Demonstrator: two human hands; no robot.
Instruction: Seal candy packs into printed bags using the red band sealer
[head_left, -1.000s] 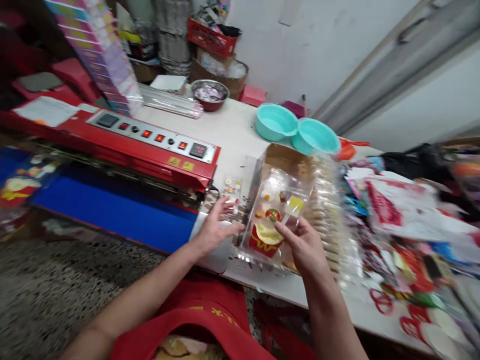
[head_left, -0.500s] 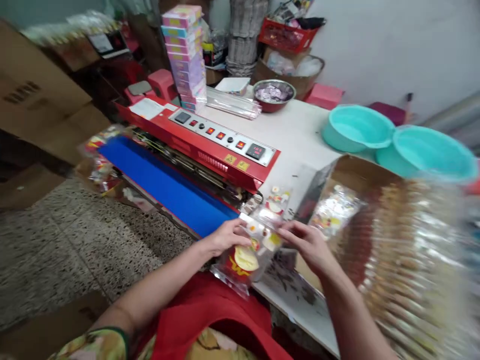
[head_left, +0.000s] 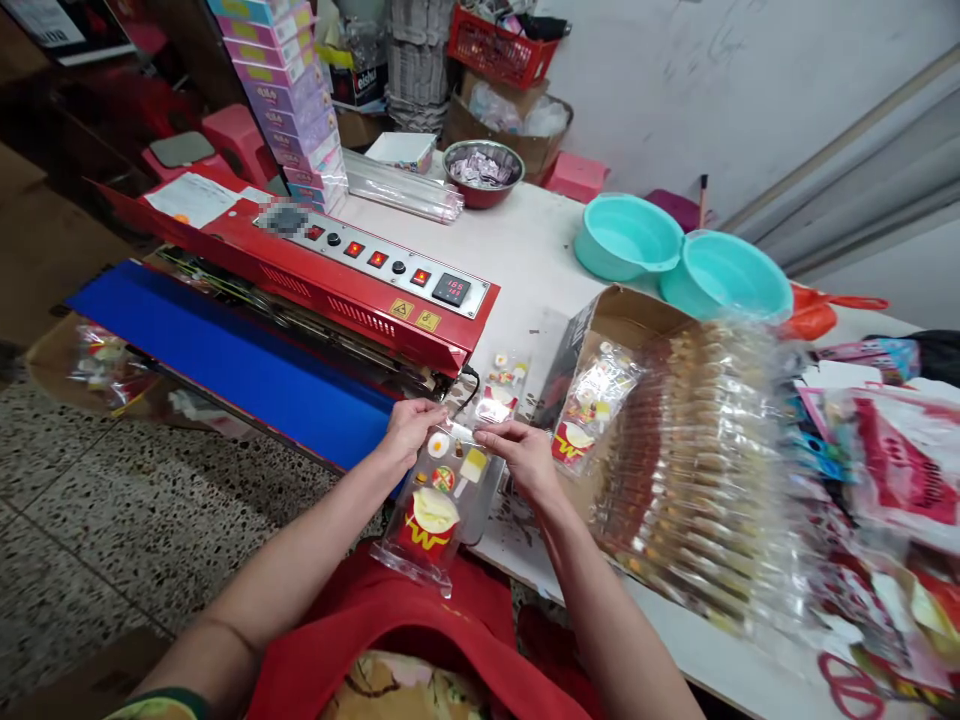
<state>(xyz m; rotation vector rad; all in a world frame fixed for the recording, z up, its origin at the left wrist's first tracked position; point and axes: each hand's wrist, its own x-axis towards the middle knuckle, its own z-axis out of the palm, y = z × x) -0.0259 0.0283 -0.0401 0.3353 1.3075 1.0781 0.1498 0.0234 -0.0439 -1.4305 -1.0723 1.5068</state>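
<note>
A clear plastic bag hangs between my hands at the near end of the sealing machine. Inside it show a red pouch with a yellow W and small food-shaped pieces, among them an egg and a popsicle. My left hand pinches the bag's upper left corner, and my right hand pinches the upper right corner. The red sealing machine with lit switches stands just beyond, its blue conveyor belt running off to the left. Another filled bag lies on the table behind my fingers.
To the right, a cardboard box holds many upright filled bags. Two turquoise basins, a metal bowl of small packets and a stack of boxes stand farther back. Red scissors lie at the lower right.
The view has turned to the right, bringing more of the table's right side into sight. Both hands now grip the bag's top edge at its corners; before, the left hand lay over its side.
</note>
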